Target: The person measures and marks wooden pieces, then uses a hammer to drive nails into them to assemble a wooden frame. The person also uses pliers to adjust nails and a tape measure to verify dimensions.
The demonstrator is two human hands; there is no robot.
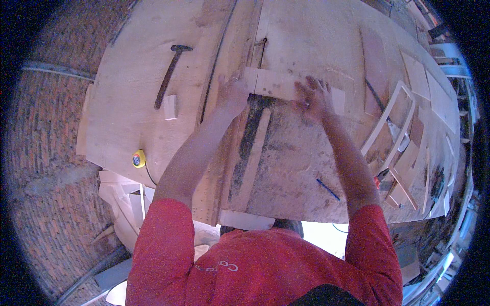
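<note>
**Both hands on a flat wooden board at the middle of the work surface**

- Wooden board (278, 85): pale, flat, lying crosswise near the middle of the plywood surface (306, 168), over the far end of a long dark slot (250, 137).
- Left hand (230, 94): laid on the board's left end, fingers bent over its edge; whether they clamp it or only press cannot be told.
- Right hand (312, 98): palm down on the right part of the board, fingers spread and flat, pressing and not closed round anything.
- Hammer (171, 71): dark head and handle, lying well to the left of the left hand.
- Small wooden block (170, 107): just beside the hammer's handle end.
- Yellow tape measure (138, 158): at the near left edge of the surface, apart from both hands.
- Blue pencil (327, 189): on the surface under the right forearm, near the front edge.
- Wooden frame (390, 122): pale, open, tilted, to the right of the right hand, with loose strips and offcuts (403, 186) around it.
- Thin panels (416, 76): lying at the far right.
- Brick floor (46, 153): to the left, below the surface.
- Nothing lies between the hands and the board.
</note>
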